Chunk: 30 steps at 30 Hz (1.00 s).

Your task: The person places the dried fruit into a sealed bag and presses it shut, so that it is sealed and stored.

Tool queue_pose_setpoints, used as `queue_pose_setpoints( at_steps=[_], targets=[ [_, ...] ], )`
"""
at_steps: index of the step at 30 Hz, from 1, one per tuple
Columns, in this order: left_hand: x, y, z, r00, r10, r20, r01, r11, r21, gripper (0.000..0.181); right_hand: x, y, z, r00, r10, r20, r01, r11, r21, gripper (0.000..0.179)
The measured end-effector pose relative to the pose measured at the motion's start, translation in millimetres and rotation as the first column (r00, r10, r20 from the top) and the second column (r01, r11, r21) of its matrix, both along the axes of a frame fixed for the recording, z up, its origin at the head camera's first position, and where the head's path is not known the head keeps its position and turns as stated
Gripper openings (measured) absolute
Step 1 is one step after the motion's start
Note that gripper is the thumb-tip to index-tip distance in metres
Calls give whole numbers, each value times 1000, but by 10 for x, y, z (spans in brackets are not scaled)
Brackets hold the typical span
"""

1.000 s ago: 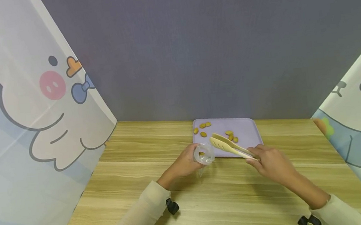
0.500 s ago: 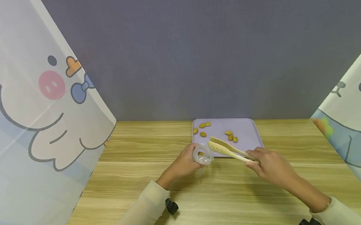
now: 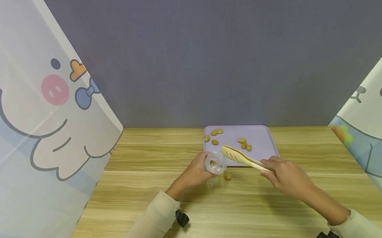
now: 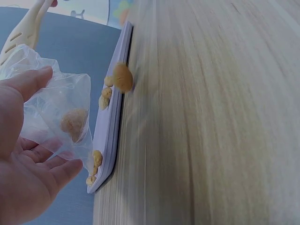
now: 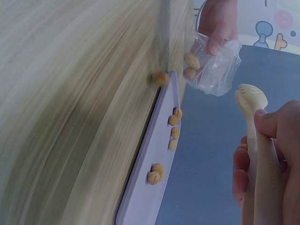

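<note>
My left hand [image 3: 196,171] holds a clear plastic bag [image 4: 51,103] with its mouth up, in front of the tray. Nut-like brown pieces [image 5: 191,61] show through its side. In my right hand [image 3: 288,174] is a pair of cream slotted tongs [image 3: 238,155], pinched so the tips meet just right of the bag's mouth, nothing visible between them. A loose brown piece [image 3: 227,176], blurred in the right wrist view, is below the tips by the tray's near edge; whether it touches the table I cannot tell. Several more pieces [image 3: 244,144] lie on the lilac tray [image 3: 263,136].
The tray stands on a wood-grain table [image 3: 223,217], close to a grey back panel [image 3: 205,54]. Printed cartoon sheets [image 3: 36,125] flank the table on the left and right. Bare wood shows to both sides of the tray and in front of it.
The tongs' tips have shifted slightly left and then come together. A brown piece has appeared below them, beside the bag. My left hand and the bag have hardly moved.
</note>
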<state>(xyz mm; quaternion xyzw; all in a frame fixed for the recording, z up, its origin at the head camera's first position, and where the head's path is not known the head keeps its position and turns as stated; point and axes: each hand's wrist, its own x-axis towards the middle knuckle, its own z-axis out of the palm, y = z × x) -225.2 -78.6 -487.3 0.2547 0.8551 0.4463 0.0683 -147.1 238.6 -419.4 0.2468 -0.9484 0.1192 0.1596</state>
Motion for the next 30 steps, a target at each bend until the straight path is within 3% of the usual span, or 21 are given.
queue_pose_setpoints(
  at_steps=[19, 30],
  targets=[
    [-8, -23, -12, 1000, 12, 3, -12, 1000, -4, 74, -15, 29, -48, 1000, 6, -24, -5, 1000, 25, 40],
    [-7, -38, -3, 1000, 11, 4, -11, 1000, -15, 75, -78, 71, -53, 995, -65, 81, 65, 998, 8, 42]
  ],
)
